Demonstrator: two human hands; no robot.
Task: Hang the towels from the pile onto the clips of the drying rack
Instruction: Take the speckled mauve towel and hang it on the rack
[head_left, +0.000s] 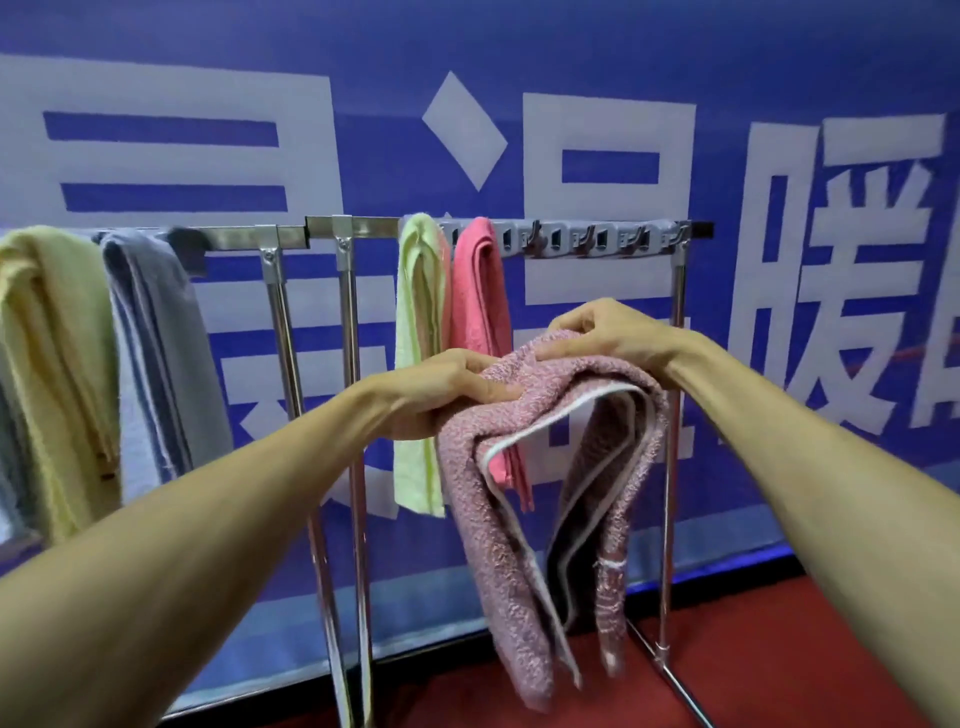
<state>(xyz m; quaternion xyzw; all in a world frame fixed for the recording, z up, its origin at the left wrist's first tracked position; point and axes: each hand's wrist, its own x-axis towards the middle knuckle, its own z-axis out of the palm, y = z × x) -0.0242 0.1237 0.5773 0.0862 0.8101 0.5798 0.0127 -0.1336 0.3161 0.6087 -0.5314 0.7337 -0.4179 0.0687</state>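
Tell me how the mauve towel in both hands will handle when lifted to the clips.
Likely floppy: the mauve towel sags in folds below the left hand and right hand. Probably not slippery: its looped terry surface looks grippy. Perhaps bulky for a clip, since several layers bunch where it is held.

Drying rack (343, 231): legs cut off by btm edge; its R post partly hidden behind the wrist of the right hand (608, 332). Clips (587, 239) on rack's top bar, R end: too small & blurred to tell how they grip. Pink towel (478, 291) on the rack: lower pt hidden by mauve towel (498, 493). Left hand (447, 384): fingers tucked out of sight under that towel. Yellow towel (47, 338) at rack's L end: blurred, cut by frame edge.
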